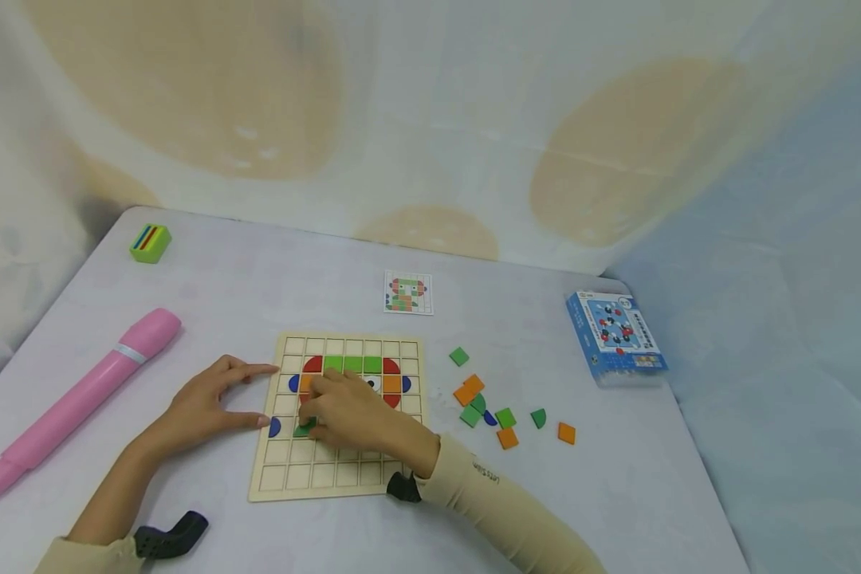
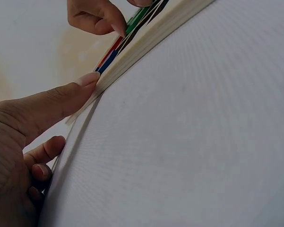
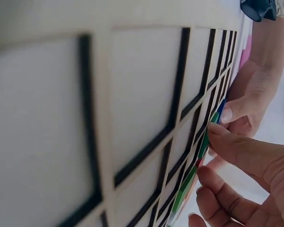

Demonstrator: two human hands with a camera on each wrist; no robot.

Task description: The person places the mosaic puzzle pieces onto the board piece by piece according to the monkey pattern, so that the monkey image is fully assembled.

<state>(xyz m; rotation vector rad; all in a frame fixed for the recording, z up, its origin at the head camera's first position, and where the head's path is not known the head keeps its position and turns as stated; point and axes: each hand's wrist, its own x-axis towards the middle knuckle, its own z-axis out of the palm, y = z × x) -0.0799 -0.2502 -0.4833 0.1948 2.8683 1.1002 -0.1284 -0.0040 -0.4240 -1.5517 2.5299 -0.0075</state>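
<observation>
A wooden grid board [image 1: 323,477] lies on the table with coloured tiles set in its upper rows: red, green, orange and blue. My right hand [image 1: 351,410] reaches over the left part of the board and pinches a green tile [image 1: 304,430] between thumb and fingers. In the right wrist view its thumb [image 3: 227,137] presses on that green tile [image 3: 204,143]. A blue half-round tile [image 1: 275,427] sits at the board's left edge. Beside it my left hand [image 1: 197,406] spreads thumb and forefinger, with the thumb tip [image 2: 90,79] against the board's edge.
Loose green, orange and blue tiles [image 1: 505,438] lie right of the board. A pattern card [image 1: 426,303] is behind it. A blue box [image 1: 588,339] stands far right, a green block [image 1: 151,244] back left, and a long pink tube [image 1: 79,406] on the left.
</observation>
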